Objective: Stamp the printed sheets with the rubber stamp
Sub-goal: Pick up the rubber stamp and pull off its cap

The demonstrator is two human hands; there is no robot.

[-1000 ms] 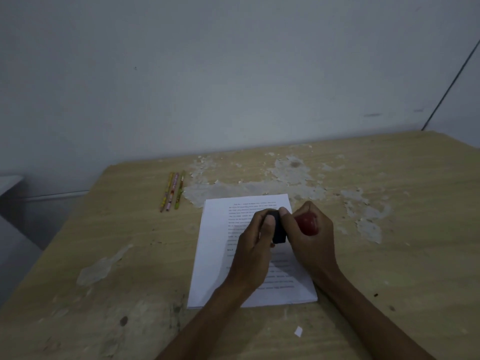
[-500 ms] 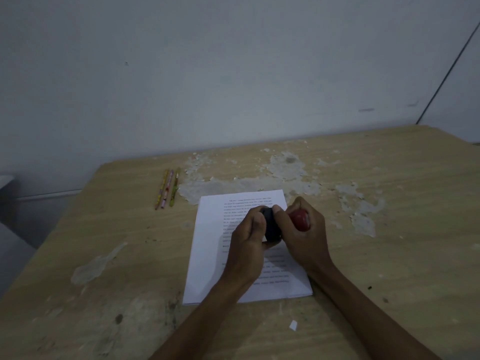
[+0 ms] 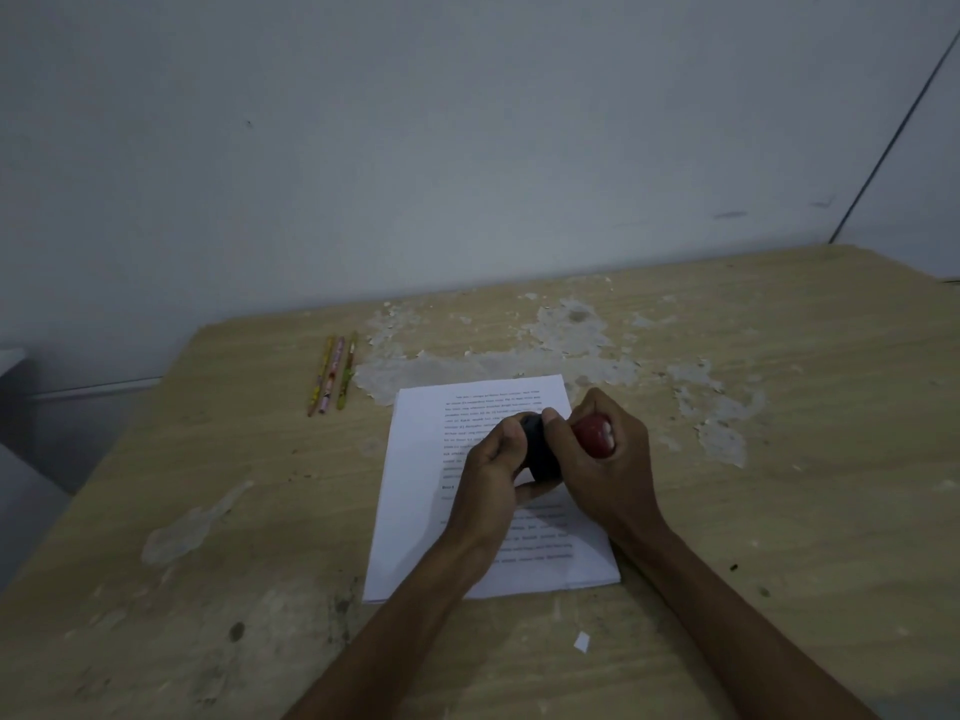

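At the near edge of the view, both forearms came up from the bottom, cut off below the elbows. Just left of the right forearm a small white paper scrap point(image 3: 582, 641) lay on the worn wooden table point(image 3: 779, 459). Beyond it the printed sheets point(image 3: 415, 485) sat in a squared stack, their lower middle covered by the wrists, the text too small to read. Over the stack's middle the two hands met around the rubber stamp point(image 3: 540, 454). The left hand point(image 3: 493, 475) curled its fingers and thumb onto the dark lower body, and the right hand point(image 3: 608, 475) was closed tight round the red knob point(image 3: 595, 433), only a patch of red showing between its fingers. Whether the stamp's face touched the paper could not be told, since the hands hid it. Farther left, three pencils point(image 3: 332, 376) lay side by side, well apart from the sheets. Peeled grey patches point(image 3: 571, 324) marked the tabletop toward the wall point(image 3: 467, 148).
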